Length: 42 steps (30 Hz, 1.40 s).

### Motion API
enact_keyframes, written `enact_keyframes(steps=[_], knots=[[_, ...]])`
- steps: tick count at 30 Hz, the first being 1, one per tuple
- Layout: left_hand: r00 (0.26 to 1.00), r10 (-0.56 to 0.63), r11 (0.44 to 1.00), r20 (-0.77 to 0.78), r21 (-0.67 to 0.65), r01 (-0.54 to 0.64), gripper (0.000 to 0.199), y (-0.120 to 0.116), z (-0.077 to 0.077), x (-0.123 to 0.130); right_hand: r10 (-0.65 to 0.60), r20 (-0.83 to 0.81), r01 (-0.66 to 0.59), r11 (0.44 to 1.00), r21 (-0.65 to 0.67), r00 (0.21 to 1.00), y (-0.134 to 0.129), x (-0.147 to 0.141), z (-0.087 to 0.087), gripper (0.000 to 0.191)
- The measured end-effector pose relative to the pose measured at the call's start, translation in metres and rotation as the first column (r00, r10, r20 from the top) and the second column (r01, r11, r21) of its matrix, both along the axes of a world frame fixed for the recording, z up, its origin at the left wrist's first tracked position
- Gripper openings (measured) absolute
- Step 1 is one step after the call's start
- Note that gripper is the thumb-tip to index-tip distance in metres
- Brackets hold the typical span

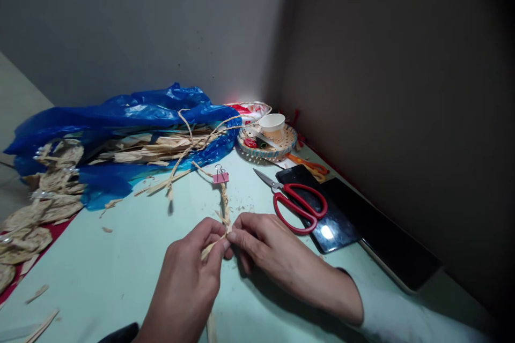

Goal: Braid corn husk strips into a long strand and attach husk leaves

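A short braid of pale dried husk strips [225, 204] runs toward me over the light green table. A pink binder clip [221, 177] grips its far end. At the near end, my left hand [193, 265] pinches the strips between thumb and fingers. Close against it, my right hand [267, 244] also pinches the braid, its thumb and forefinger at the same spot. A loose strip end sticks out by the left thumb, and part of a strip shows below the left wrist. The exact crossing of the strips is hidden by my fingers.
Red-handled scissors [300, 203] lie partly on a black phone [322, 214], beside a larger dark device [386, 236]. Behind are a round woven basket [257, 154] with a paper cup [272, 126] and a blue plastic bag [108, 115] of husks. Braided coils [44, 209] lie left.
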<state>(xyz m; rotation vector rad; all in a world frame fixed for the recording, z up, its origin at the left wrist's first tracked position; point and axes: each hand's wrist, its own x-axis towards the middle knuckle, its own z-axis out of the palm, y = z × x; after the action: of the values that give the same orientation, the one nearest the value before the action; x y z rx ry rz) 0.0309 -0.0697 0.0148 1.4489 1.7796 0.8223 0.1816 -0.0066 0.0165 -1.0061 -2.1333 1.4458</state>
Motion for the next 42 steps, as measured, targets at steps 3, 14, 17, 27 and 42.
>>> enact_keyframes(steps=[3, 14, 17, 27, 42], knots=[[0.989, -0.019, 0.998, -0.145, 0.057, 0.028, 0.012, -0.002, 0.003, 0.001, -0.026, -0.031, 0.026, 1.000, 0.010, 0.999, 0.000, -0.003, -0.004, 0.032], [0.954, 0.002, 0.979, -0.299, 0.196, 0.060, 0.020, -0.003, 0.010, -0.006, -0.091, -0.076, 0.097, 0.993, 0.069, 0.993, -0.003, -0.005, -0.007, 0.018], [0.945, 0.020, 0.974, -0.326, 0.220, 0.055, 0.019, -0.005, 0.010, -0.007, -0.101, -0.095, 0.109, 0.991, 0.077, 0.990, -0.003, -0.006, -0.011, 0.017], [0.935, 0.028, 0.953, -0.352, 0.293, 0.082, 0.018, -0.006, 0.011, -0.004, -0.082, -0.151, 0.081, 0.997, -0.015, 0.985, -0.003, -0.007, -0.004, 0.015], [0.641, 0.116, 0.762, -0.758, 0.483, 0.433, 0.041, -0.040, -0.037, 0.016, -0.139, -0.301, -0.015, 0.890, -0.456, 0.943, 0.002, -0.005, 0.000, 0.018]])
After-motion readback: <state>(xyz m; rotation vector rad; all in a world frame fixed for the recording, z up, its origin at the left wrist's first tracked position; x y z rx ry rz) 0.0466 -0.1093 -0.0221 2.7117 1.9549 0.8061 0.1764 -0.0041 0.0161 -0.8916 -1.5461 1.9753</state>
